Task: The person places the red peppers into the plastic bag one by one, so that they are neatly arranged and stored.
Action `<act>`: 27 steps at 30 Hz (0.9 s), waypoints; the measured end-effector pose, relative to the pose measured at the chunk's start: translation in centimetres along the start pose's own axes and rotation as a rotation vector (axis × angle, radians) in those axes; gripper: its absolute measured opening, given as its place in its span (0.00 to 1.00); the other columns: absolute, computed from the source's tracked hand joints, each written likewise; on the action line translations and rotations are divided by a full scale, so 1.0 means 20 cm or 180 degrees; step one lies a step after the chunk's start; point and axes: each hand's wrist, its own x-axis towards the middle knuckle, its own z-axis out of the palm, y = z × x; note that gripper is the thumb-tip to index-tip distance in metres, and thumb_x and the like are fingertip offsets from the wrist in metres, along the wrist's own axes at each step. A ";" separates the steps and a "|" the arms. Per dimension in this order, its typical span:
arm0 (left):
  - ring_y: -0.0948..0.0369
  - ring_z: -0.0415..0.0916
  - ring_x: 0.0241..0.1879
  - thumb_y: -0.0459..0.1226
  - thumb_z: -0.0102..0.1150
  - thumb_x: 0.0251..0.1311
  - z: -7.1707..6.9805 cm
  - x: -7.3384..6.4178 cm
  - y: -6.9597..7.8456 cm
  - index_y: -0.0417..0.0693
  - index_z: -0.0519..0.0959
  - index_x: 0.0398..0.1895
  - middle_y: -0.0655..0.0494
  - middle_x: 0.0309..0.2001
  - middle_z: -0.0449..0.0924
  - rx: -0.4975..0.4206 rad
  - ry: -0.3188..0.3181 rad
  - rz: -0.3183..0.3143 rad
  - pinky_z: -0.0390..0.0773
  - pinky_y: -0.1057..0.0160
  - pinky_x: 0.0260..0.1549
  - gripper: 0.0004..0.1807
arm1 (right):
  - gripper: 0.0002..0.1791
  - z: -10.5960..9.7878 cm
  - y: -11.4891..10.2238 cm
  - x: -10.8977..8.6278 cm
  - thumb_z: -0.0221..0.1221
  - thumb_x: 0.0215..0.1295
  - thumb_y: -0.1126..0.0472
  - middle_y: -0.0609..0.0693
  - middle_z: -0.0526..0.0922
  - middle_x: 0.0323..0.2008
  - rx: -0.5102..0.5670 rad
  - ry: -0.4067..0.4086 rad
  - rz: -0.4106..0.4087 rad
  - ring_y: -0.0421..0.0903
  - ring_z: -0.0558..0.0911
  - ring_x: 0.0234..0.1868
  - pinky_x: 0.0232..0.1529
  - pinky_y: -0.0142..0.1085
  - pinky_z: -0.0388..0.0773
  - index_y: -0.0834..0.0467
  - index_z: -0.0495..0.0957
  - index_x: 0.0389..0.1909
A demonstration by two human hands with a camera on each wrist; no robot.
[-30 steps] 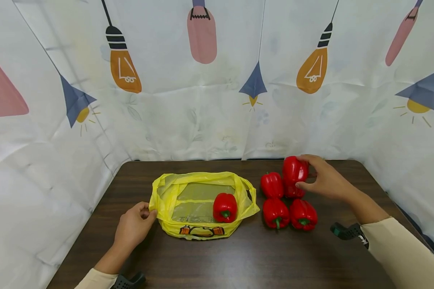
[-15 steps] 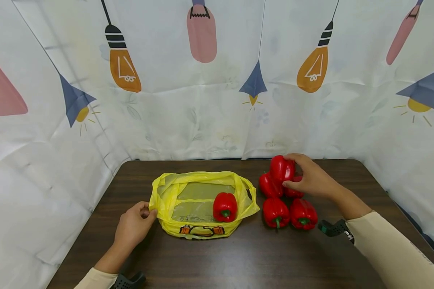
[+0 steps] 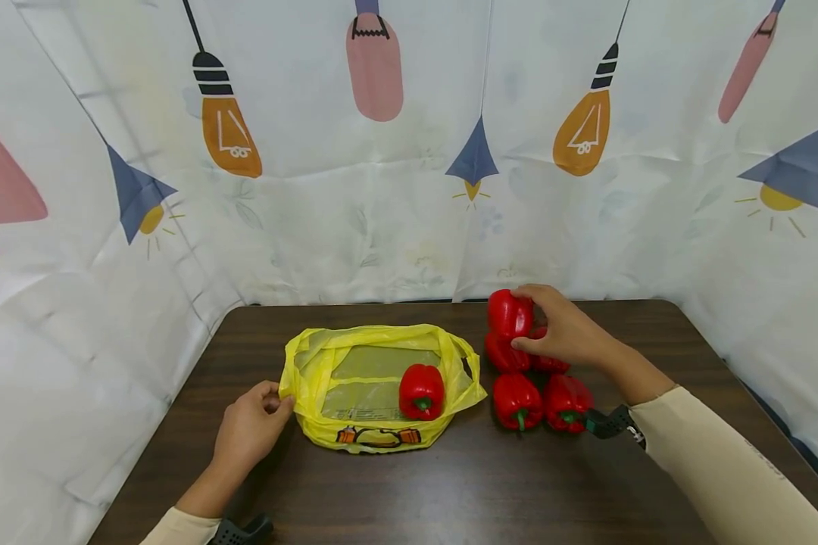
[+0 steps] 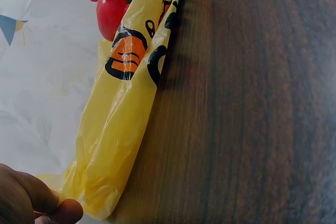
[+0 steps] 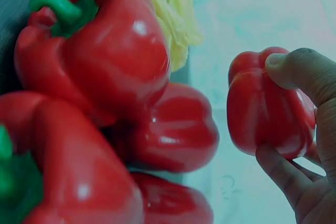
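My right hand (image 3: 564, 327) grips a red bell pepper (image 3: 509, 312) between thumb and fingers; the right wrist view shows this pepper (image 5: 269, 106) raised apart from the others. Below it on the table are several more red bell peppers, among them one with a green stem (image 3: 517, 401) at the front. My left hand (image 3: 254, 424) pinches the left edge of a yellow plastic bag (image 3: 300, 393), spread with its mouth facing up. Inside the bag, toward its right side, sits one red bell pepper (image 3: 421, 391). In the left wrist view, thumb and finger (image 4: 62, 212) meet on the bag's yellow film (image 4: 113, 156).
A dark wood-grain table (image 3: 450, 492) carries everything. Behind it and along both sides hangs a white printed cloth (image 3: 395, 227) with lamp and bulb pictures. The bag's right handle (image 3: 473, 375) lies close to the pepper group.
My right hand has moved left with its bell pepper, from above the back right pepper to above the back left one. The left hand keeps its pinch on the bag.
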 end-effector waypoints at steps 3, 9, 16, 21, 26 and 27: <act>0.60 0.75 0.25 0.40 0.64 0.67 0.00 0.00 0.00 0.37 0.81 0.51 0.52 0.35 0.87 0.0005 -0.0002 0.0000 0.72 0.58 0.25 0.16 | 0.45 0.02 -0.01 0.02 0.76 0.56 0.56 0.57 0.68 0.68 -0.0022 0.0000 -0.0087 0.56 0.69 0.64 0.50 0.52 0.81 0.58 0.65 0.72; 0.60 0.74 0.24 0.40 0.63 0.67 0.00 0.00 0.00 0.37 0.81 0.51 0.52 0.35 0.87 0.0003 -0.0008 -0.0004 0.72 0.58 0.25 0.17 | 0.45 0.05 -0.04 0.06 0.76 0.56 0.54 0.55 0.69 0.68 0.0010 -0.0041 -0.0169 0.54 0.69 0.65 0.52 0.51 0.81 0.57 0.65 0.72; 0.60 0.74 0.24 0.40 0.63 0.67 0.00 0.00 0.01 0.37 0.81 0.51 0.51 0.35 0.87 -0.0009 -0.0031 -0.0020 0.72 0.58 0.24 0.17 | 0.45 0.09 -0.09 0.10 0.76 0.56 0.53 0.55 0.68 0.69 0.0069 -0.0101 -0.0164 0.54 0.69 0.65 0.52 0.51 0.80 0.57 0.65 0.72; 0.59 0.73 0.23 0.41 0.63 0.67 0.00 0.00 0.01 0.37 0.80 0.51 0.51 0.35 0.87 -0.0019 -0.0046 -0.0033 0.71 0.58 0.24 0.17 | 0.45 0.12 -0.13 0.13 0.77 0.55 0.52 0.53 0.68 0.69 0.0050 -0.0129 -0.0128 0.53 0.69 0.66 0.53 0.52 0.80 0.56 0.66 0.71; 0.60 0.74 0.24 0.41 0.63 0.67 0.00 0.00 0.01 0.37 0.80 0.52 0.51 0.35 0.87 -0.0006 -0.0050 -0.0028 0.72 0.58 0.24 0.17 | 0.44 0.16 -0.15 0.15 0.76 0.56 0.52 0.53 0.68 0.69 0.0051 -0.0148 -0.0177 0.52 0.70 0.65 0.53 0.49 0.80 0.55 0.67 0.71; 0.60 0.74 0.24 0.41 0.63 0.67 0.00 0.00 0.01 0.36 0.80 0.52 0.51 0.35 0.87 -0.0010 -0.0052 -0.0025 0.72 0.58 0.24 0.18 | 0.44 0.17 -0.15 0.16 0.76 0.57 0.52 0.53 0.67 0.69 0.0058 -0.0151 -0.0187 0.52 0.70 0.64 0.52 0.49 0.81 0.55 0.67 0.71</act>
